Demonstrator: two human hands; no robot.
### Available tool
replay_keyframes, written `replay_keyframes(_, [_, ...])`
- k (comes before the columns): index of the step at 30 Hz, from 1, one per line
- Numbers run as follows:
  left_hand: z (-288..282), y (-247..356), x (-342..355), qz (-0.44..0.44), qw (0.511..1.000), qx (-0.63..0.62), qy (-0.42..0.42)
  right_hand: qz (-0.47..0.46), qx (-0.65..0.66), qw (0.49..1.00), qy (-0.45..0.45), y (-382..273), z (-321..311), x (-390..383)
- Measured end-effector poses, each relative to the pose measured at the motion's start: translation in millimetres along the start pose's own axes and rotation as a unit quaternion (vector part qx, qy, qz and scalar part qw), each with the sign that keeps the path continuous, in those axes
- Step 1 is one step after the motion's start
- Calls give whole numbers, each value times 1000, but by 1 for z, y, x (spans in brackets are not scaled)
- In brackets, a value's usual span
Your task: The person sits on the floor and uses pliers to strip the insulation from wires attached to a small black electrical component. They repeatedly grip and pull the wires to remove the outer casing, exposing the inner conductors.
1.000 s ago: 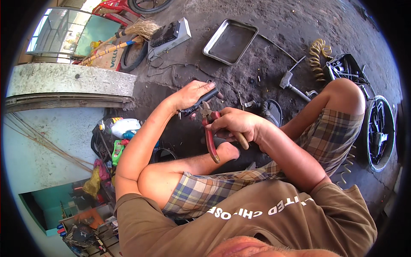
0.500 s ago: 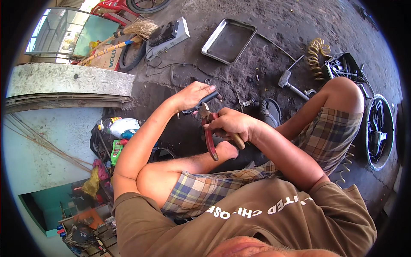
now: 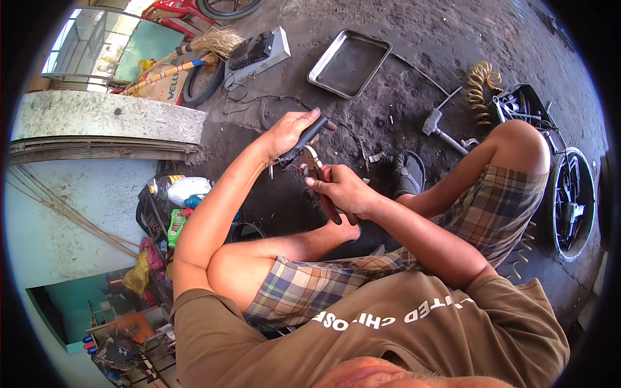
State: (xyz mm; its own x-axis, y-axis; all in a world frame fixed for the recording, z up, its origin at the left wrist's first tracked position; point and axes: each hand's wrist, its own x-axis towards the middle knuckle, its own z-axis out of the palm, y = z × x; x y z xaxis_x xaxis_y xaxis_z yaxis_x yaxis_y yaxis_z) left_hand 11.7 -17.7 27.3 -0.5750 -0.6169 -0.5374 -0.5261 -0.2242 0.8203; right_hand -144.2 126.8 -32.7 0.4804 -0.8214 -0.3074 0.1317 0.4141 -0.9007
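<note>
My left hand (image 3: 289, 136) grips a black elongated part (image 3: 309, 134), thumb on top, with small dark bits and wires at its lower end. My right hand (image 3: 343, 191) is closed round pliers (image 3: 329, 205) with red, worn handles. Their metal jaws are raised at the lower side of the black part; whether they bite on it I cannot tell. Both hands are over the dark floor, between my bent legs. A sandaled foot (image 3: 411, 171) lies just right of them.
Ahead lie a metal tray (image 3: 349, 63), a hammer-like tool (image 3: 444, 129), a coiled hose (image 3: 482, 90) and an electrical box (image 3: 252, 53). A bin of parts (image 3: 525, 103) and a tub (image 3: 585, 204) stand right. Bottles (image 3: 187, 191), brooms (image 3: 207, 46) and a concrete ledge (image 3: 97, 119) are left.
My left hand has moved slightly up with the black part. The pliers have turned more upright, their handles now partly behind my right hand, which sits a little lower.
</note>
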Motion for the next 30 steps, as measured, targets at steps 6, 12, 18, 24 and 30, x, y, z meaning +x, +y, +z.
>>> replay_keyframes(6, [0,-8,2,26,998,-34,38,53,65,996,-8,-18,-11,-6])
replay_keyframes(12, [-6,-15,-2,138,974,-66,167,25,256,966,-27,-49,-11,-22])
replay_keyframes(18, [-13,2,-11,222,936,-222,161,4,189,982,23,-47,3,-20])
replay_keyframes(24, [-11,7,-10,203,906,-359,96,-93,157,983,22,-55,7,-30])
replay_keyframes(30, [-26,-1,-8,95,919,-382,3,-72,-153,979,114,-60,0,-30])
